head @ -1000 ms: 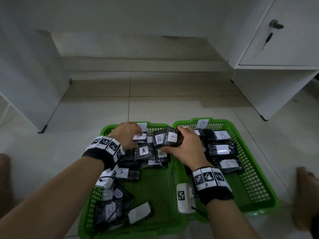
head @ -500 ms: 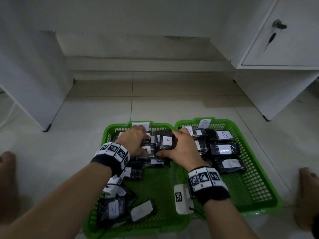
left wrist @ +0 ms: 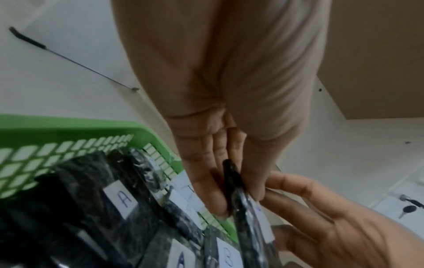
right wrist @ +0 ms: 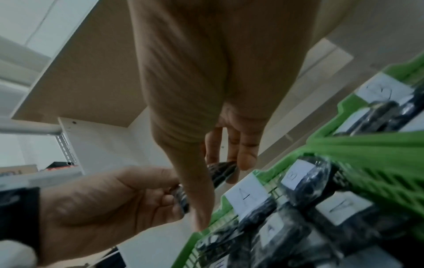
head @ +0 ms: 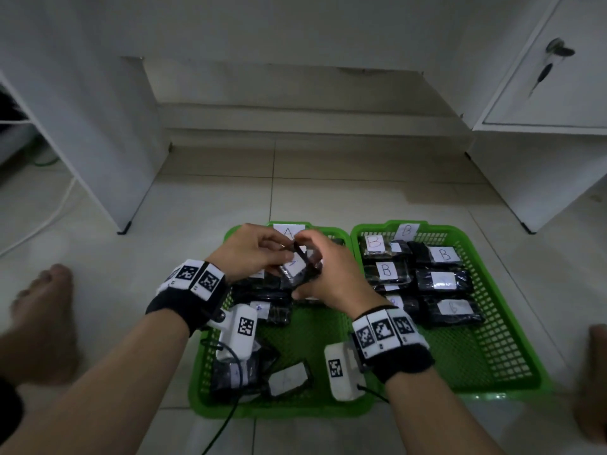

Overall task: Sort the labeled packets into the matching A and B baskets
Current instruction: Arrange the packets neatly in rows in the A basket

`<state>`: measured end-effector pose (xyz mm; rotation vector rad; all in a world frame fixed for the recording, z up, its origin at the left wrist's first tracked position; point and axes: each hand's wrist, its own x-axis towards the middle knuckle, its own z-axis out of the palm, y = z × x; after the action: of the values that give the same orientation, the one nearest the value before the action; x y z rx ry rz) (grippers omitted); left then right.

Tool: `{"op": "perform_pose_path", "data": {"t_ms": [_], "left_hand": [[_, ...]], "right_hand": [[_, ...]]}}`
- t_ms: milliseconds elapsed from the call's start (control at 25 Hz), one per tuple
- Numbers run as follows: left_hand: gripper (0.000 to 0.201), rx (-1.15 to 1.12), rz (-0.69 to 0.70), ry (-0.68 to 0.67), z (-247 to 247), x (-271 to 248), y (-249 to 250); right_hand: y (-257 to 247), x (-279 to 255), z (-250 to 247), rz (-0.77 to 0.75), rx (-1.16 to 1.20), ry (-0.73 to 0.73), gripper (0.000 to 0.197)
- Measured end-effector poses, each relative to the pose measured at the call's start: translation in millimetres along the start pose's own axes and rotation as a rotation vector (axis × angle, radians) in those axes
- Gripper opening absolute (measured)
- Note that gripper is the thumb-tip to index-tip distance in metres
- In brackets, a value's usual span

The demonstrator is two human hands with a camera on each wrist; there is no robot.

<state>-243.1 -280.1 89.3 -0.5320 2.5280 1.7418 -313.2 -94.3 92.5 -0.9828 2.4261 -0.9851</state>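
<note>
Two green baskets sit side by side on the floor. The left basket (head: 210, 356) carries an A tag (head: 288, 232), the right basket (head: 512, 339) a B tag (head: 407, 230). Both hands meet above the far end of the left basket and hold one black packet (head: 300, 269) on edge between them. My left hand (head: 259, 254) pinches its far edge (left wrist: 231, 174), my right hand (head: 328, 277) grips it from the right (right wrist: 220, 172). Its white label shows only in part. Black packets labeled A (left wrist: 123, 199) and one labeled B (right wrist: 294, 176) lie under the hands.
Packets labeled B (head: 443, 254) fill the far half of the right basket. Two more packets (head: 289, 379) lie at the left basket's near end. White cabinets stand at left (head: 82, 126) and right (head: 542, 159). Bare feet (head: 42, 307) rest on the tiles either side.
Both hands have lifted a packet off the pile in the left basket and turned it on edge between them. The head view has shifted left.
</note>
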Motion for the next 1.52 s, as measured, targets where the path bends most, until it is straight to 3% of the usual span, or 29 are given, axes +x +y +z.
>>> {"op": "perform_pose_path", "data": {"t_ms": [160,280,440,560,680,800,880,960,1040,1120,1360,1520], "left_hand": [[0.024,-0.173,-0.038,0.217,-10,-19,-8],[0.026,-0.267,-0.058,0.273,-15,-26,-17],[0.021,0.308,0.041,0.418,-33,-32,-42],[0.009,0.457,0.09,0.438,-44,-37,-59],[0.01,0.524,0.12,0.369,-42,-41,-69],[0.01,0.607,0.122,0.229,-32,-47,-67],[0.01,0.753,0.121,0.111,-23,-53,-60],[0.009,0.954,0.118,0.01,-15,-60,-54],[0.012,1.128,0.072,-0.068,-6,-67,-50],[0.024,1.204,-0.001,-0.123,-1,-71,-52],[0.049,1.2,-0.093,-0.236,3,-71,-68],[0.035,1.034,-0.115,-0.248,2,-70,-72]], "right_hand": [[-4,5,22,-0.038,0.014,0.027,0.089],[-9,15,39,-0.099,-0.083,0.078,0.069],[-12,36,71,-0.115,-0.33,0.059,0.051],[-13,53,90,-0.118,-0.366,-0.013,0.042],[-18,57,102,-0.185,-0.44,-0.006,0.041],[-15,51,96,-0.161,-0.409,-0.014,0.048],[-16,40,86,-0.101,-0.352,-0.011,0.03],[-21,26,78,0.028,-0.344,-0.186,0.018],[-27,12,75,0.162,-0.385,-0.547,0.024],[-30,5,77,0.207,-0.345,-0.738,0.027],[-35,-6,90,0.065,-0.462,-0.703,0.016],[-27,-7,97,0.147,-0.451,-0.763,0.031]]}}
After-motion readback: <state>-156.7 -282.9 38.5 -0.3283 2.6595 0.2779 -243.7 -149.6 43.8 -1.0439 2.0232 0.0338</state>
